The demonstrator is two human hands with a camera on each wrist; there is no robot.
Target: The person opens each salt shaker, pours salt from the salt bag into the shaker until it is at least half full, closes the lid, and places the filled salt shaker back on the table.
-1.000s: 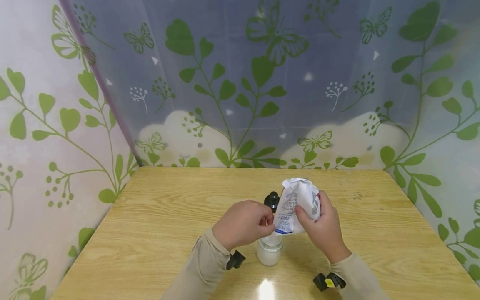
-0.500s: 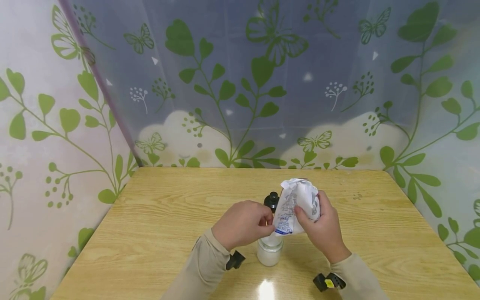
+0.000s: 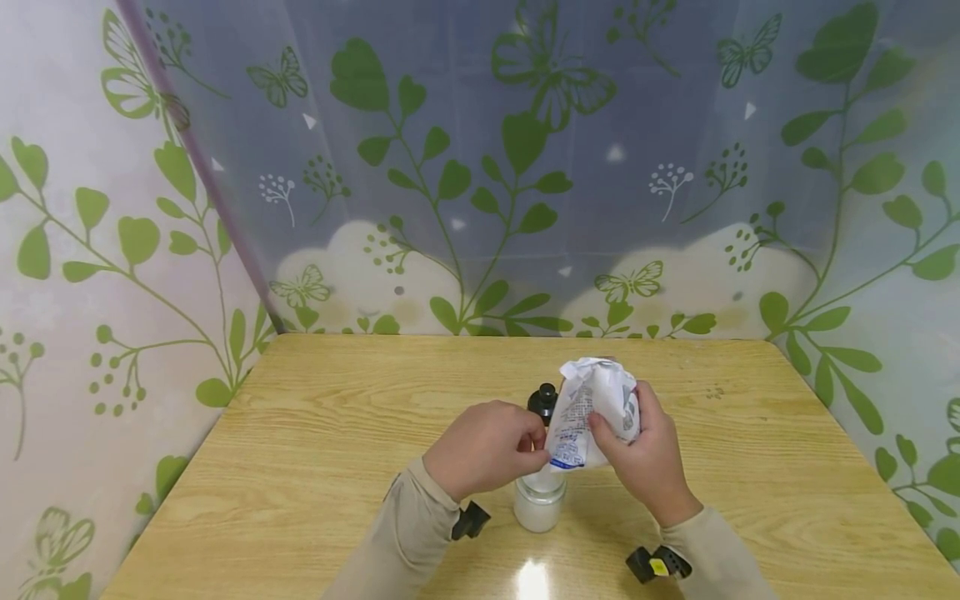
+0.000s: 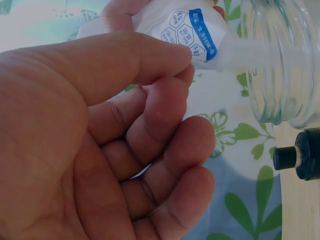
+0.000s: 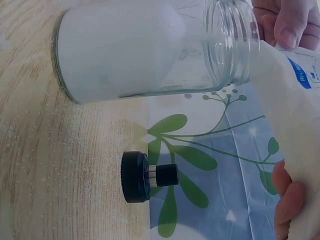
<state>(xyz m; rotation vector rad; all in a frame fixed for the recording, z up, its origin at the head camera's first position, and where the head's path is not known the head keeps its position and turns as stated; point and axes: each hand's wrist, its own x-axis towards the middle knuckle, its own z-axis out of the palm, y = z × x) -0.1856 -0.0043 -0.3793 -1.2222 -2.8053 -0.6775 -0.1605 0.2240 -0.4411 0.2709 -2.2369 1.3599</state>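
My right hand (image 3: 652, 458) grips a white printed bag (image 3: 592, 408) and holds it tipped over a glass jar (image 3: 538, 508). At the bag's lower corner, by the blue stripe, the thumb and index finger of my left hand (image 3: 487, 450) pinch the edge. Fine white grains run from that corner into the jar mouth, as the left wrist view shows. Inside the jar, a sloping heap of white grains (image 5: 120, 55) reaches high toward the neck. The bag partly hides the jar's mouth in the head view.
A black lid with a small knob (image 5: 135, 177) stands on the wooden table (image 3: 337, 400) beyond the jar. White grains are scattered on the tabletop around the jar in the right wrist view. Leaf-patterned cloth (image 3: 480, 167) hangs behind and at both sides.
Both hands stay almost still. The top of the bag has shifted very slightly to the left.
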